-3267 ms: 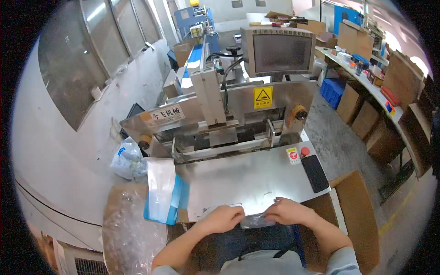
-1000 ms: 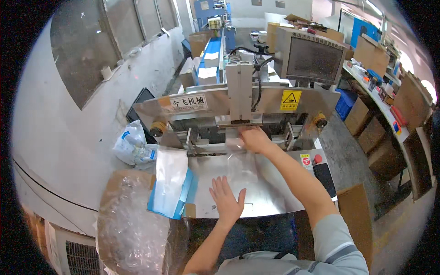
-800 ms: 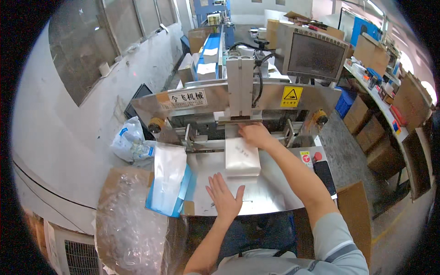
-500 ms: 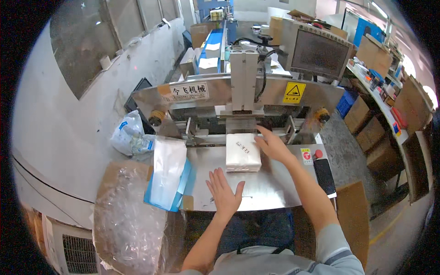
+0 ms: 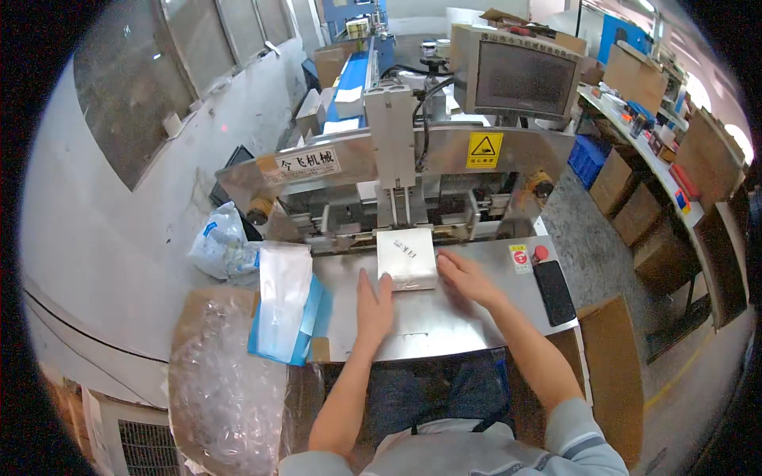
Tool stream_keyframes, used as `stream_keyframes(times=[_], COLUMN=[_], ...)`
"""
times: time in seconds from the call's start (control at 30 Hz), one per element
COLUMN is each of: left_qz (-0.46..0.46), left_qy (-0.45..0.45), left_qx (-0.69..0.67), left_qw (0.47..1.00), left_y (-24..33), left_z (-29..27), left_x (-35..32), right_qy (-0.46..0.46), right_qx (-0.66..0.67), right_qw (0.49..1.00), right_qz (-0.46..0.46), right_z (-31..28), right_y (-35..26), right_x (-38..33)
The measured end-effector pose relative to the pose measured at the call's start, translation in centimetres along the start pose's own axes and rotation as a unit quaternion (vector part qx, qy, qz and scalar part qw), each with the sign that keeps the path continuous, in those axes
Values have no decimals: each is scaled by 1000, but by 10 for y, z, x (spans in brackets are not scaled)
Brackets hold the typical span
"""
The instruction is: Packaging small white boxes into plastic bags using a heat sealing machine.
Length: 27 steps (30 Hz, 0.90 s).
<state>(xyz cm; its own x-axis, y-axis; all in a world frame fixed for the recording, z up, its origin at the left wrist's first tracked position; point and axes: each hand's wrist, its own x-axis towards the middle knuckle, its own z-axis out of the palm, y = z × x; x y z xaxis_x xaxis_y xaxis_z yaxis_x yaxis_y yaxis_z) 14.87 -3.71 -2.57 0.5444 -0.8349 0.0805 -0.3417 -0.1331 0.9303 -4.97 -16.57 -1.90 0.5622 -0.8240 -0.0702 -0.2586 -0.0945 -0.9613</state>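
Note:
A square stack of white napkins or paper, which looks wrapped in clear film with small dark print on top, lies on the steel worktable against the machine's slot. My left hand is at its near left corner, fingers stretched and thumb up by the front edge. Along its right side lies my right hand, fingers extended, fingertips close to or touching the wrap. Neither hand is wrapped around the stack. Two metal rods show below the machine's upright column, behind the stack.
To the left, a blue box carries white plastic bags. Below it stands a carton full of clear film. A red button and a black phone are at the table's right. A monitor rises behind the machine.
My left hand has moved up to the stack's near left corner. My right hand has drawn back from the far right corner to the right side. The rods under the column have come into view.

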Motion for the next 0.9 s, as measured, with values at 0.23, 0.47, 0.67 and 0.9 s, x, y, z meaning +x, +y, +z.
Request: stream_keyframes(times=[0.23,0.47,0.67,0.9], left_qz=[-21,-5,73,156], left_qy=[-73,-61,-279,-242], left_qx=[-39,-208,-93,298], left_qw=[996,976,953,910], left_y=[15,2,53,2], left_z=[-6,-11,-18,35], left_x=[44,-1,-29,92], right_qy=[5,35,-111,-19], right_qx=[2,126,-143,-28], right_qw=[1000,991,980,996], right_qz=[-16,-12,-79,80], right_z=[27,17,-30,-62], right_y=[-27,-30,-59,-24], right_x=[5,-48,-69,-120])
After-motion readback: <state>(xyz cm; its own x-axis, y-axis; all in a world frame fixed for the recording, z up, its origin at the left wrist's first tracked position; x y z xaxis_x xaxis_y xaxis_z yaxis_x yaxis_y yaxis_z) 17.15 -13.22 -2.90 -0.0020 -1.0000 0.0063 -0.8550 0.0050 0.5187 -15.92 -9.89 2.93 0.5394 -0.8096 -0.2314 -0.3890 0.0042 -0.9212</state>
